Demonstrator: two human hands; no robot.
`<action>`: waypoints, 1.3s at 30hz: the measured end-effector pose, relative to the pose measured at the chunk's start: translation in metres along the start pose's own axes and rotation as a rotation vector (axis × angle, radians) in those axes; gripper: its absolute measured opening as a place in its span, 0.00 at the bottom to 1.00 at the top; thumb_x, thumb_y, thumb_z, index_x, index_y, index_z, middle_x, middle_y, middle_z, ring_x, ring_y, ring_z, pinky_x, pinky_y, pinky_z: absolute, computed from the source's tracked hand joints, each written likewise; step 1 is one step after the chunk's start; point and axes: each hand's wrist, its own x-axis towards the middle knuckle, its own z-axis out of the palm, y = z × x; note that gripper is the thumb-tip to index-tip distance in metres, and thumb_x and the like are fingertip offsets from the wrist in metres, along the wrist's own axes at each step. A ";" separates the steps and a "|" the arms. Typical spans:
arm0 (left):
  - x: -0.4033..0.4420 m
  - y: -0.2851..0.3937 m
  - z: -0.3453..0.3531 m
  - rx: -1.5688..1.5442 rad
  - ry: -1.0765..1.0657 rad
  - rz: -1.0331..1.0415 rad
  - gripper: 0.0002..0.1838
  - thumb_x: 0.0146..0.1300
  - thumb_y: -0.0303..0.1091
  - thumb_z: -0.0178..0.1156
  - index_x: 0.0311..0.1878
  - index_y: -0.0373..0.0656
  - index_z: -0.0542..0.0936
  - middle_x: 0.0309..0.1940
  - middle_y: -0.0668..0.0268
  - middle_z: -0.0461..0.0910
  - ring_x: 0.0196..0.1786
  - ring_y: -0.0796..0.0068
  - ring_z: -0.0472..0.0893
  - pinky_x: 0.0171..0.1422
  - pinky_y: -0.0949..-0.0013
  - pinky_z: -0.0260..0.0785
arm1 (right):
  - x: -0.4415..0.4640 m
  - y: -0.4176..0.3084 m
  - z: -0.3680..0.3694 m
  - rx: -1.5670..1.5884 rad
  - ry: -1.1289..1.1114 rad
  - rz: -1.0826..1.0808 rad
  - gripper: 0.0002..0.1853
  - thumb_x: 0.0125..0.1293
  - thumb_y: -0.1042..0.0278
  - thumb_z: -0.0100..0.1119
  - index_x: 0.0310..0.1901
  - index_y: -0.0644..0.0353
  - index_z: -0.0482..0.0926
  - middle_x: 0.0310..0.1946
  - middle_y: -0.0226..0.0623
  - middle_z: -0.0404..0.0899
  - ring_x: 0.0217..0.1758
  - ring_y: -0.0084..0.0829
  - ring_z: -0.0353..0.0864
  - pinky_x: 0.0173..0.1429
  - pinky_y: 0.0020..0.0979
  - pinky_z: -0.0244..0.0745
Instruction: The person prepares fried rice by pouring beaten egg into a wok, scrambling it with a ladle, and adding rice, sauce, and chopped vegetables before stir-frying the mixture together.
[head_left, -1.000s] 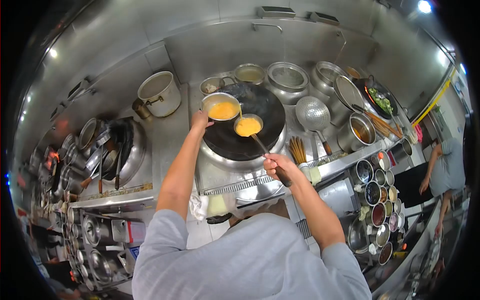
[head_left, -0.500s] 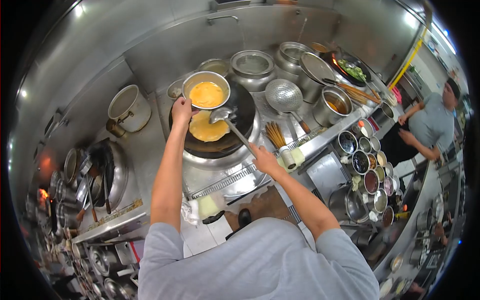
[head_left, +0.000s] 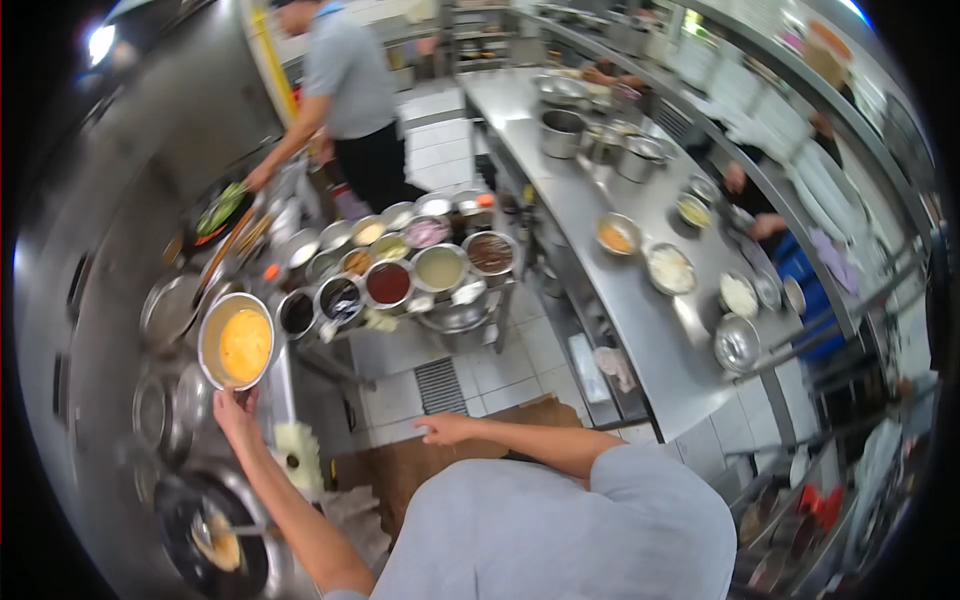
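L hand [head_left: 236, 405] is clamped on the near rim of the bowl [head_left: 209, 335], w/ egg [head_left: 246, 343] inside, by the front edge of the stove [head_left: 284, 388]; slack pinch could spill it. R hand [head_left: 447, 428] empty, fingers partly apart. Ladle [head_left: 240, 531] unheld in wok [head_left: 180, 520]; L arm could knock it. Egg sheet [head_left: 226, 552] may scorch if heat's on.

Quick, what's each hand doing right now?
Left hand: closed on the round silver metal bowl with yellow liquid inside.
Right hand: loosely open, holding nothing that I can see.
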 end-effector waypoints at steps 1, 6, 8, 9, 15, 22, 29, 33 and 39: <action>-0.009 -0.019 0.049 -0.039 -0.053 -0.022 0.08 0.64 0.32 0.54 0.43 0.41 0.74 0.40 0.62 0.78 0.39 0.63 0.82 0.44 0.65 0.79 | -0.031 0.019 -0.022 0.004 0.060 0.087 0.27 0.63 0.63 0.59 0.63 0.58 0.69 0.37 0.41 0.83 0.39 0.34 0.82 0.44 0.37 0.76; -0.047 -0.105 0.281 -0.102 -0.338 -0.191 0.07 0.62 0.31 0.56 0.41 0.41 0.73 0.40 0.62 0.76 0.41 0.61 0.81 0.43 0.62 0.80 | -0.156 0.102 -0.114 0.312 0.423 0.374 0.25 0.63 0.64 0.56 0.63 0.54 0.71 0.36 0.40 0.83 0.31 0.31 0.83 0.35 0.34 0.77; -0.080 -0.120 0.372 -0.124 -0.439 -0.232 0.09 0.62 0.29 0.54 0.45 0.39 0.72 0.42 0.59 0.77 0.44 0.59 0.82 0.44 0.60 0.81 | -0.196 0.138 -0.132 0.343 0.585 0.369 0.24 0.64 0.64 0.55 0.63 0.53 0.71 0.34 0.38 0.82 0.28 0.28 0.81 0.32 0.32 0.77; -0.072 -0.151 0.411 -0.091 -0.536 -0.271 0.10 0.63 0.28 0.52 0.47 0.38 0.72 0.44 0.57 0.77 0.46 0.57 0.81 0.45 0.59 0.81 | -0.214 0.153 -0.141 0.373 0.654 0.365 0.24 0.64 0.65 0.55 0.63 0.53 0.70 0.33 0.37 0.81 0.28 0.27 0.81 0.32 0.31 0.77; -0.121 -0.255 0.630 -0.012 -0.849 -0.487 0.11 0.62 0.28 0.51 0.47 0.36 0.70 0.43 0.59 0.71 0.42 0.59 0.80 0.44 0.61 0.82 | -0.312 0.140 -0.178 0.584 0.952 0.553 0.23 0.69 0.68 0.54 0.65 0.56 0.67 0.36 0.36 0.79 0.32 0.23 0.80 0.33 0.25 0.77; -0.156 -0.359 0.801 0.107 -0.879 -0.523 0.06 0.64 0.30 0.50 0.40 0.36 0.70 0.36 0.60 0.72 0.36 0.64 0.79 0.37 0.61 0.82 | -0.338 0.158 -0.167 0.542 1.278 0.642 0.21 0.68 0.69 0.55 0.63 0.57 0.69 0.36 0.38 0.79 0.33 0.27 0.82 0.32 0.28 0.80; -0.155 -0.431 0.878 0.107 -0.841 -0.597 0.09 0.66 0.33 0.53 0.42 0.38 0.68 0.37 0.57 0.75 0.38 0.66 0.79 0.38 0.61 0.80 | -0.331 0.119 -0.229 0.522 1.247 0.873 0.22 0.67 0.70 0.54 0.63 0.59 0.69 0.38 0.38 0.80 0.34 0.26 0.83 0.34 0.27 0.79; -0.173 -0.415 0.850 0.311 -0.934 -0.737 0.26 0.64 0.56 0.58 0.49 0.43 0.66 0.42 0.59 0.73 0.40 0.64 0.77 0.37 0.59 0.77 | -0.330 0.115 -0.266 0.474 1.260 0.814 0.23 0.66 0.72 0.52 0.63 0.59 0.69 0.39 0.37 0.78 0.32 0.25 0.80 0.35 0.27 0.78; -0.236 -0.405 0.711 0.418 -1.135 -0.779 0.26 0.66 0.60 0.52 0.50 0.46 0.70 0.45 0.63 0.72 0.39 0.65 0.77 0.40 0.58 0.75 | -0.339 0.098 -0.307 0.456 1.273 0.753 0.24 0.65 0.71 0.55 0.64 0.58 0.70 0.39 0.38 0.80 0.33 0.29 0.81 0.44 0.30 0.76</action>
